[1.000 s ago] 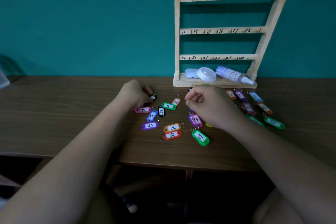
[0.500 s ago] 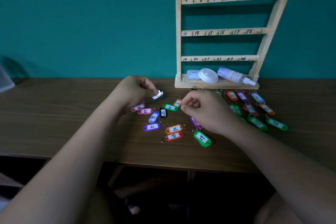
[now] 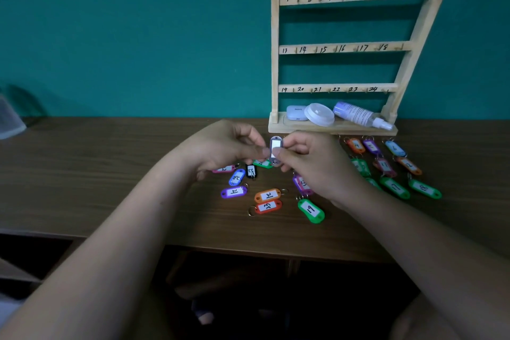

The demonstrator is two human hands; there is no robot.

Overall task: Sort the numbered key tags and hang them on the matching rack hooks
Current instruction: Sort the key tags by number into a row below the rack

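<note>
Far left, at the back edge of the wooden desk (image 3: pixel 110 174): clear plastic container (image 3: pixel 11 119), cut off by the frame.

Left of centre: left hand (image 3: pixel 229 146), raised above the desk, fingers curled, thumb and fingertips pinching the left edge of the grey tag (image 3: pixel 275 149). Flat on the desk under and in front of this hand: pink tag (image 3: pixel 223 169), blue tag marked 22 (image 3: pixel 236 177), black tag (image 3: pixel 251 171), purple tag (image 3: pixel 234 192), red tag (image 3: pixel 267 206).

Centre: grey tag held upright in the air, white label toward the camera, number not legible. Position: just in front of the left end of the rack base.

Right of centre: right hand (image 3: pixel 311 163), fingers curled, thumb and forefinger pinching the right edge of the same tag. Near the wrist, on the desk: magenta tag marked 13 (image 3: pixel 302 183), partly hidden, and green tag marked 19 (image 3: pixel 311 210).

Behind: wooden rack (image 3: pixel 274 36) against the teal wall, rails numbered 7–12, 13–18 and 19–24. On its base: white case (image 3: pixel 296 112), white round lid (image 3: pixel 320 114), spray bottle (image 3: pixel 358 114) lying on its side.

Right: second cluster of tags on the desk, including orange tag marked 4 (image 3: pixel 356 145), light-blue tag marked 6 (image 3: pixel 395 148), green tag marked 17 (image 3: pixel 394 187) and, furthest right, green tag marked 18 (image 3: pixel 424 188).
</note>
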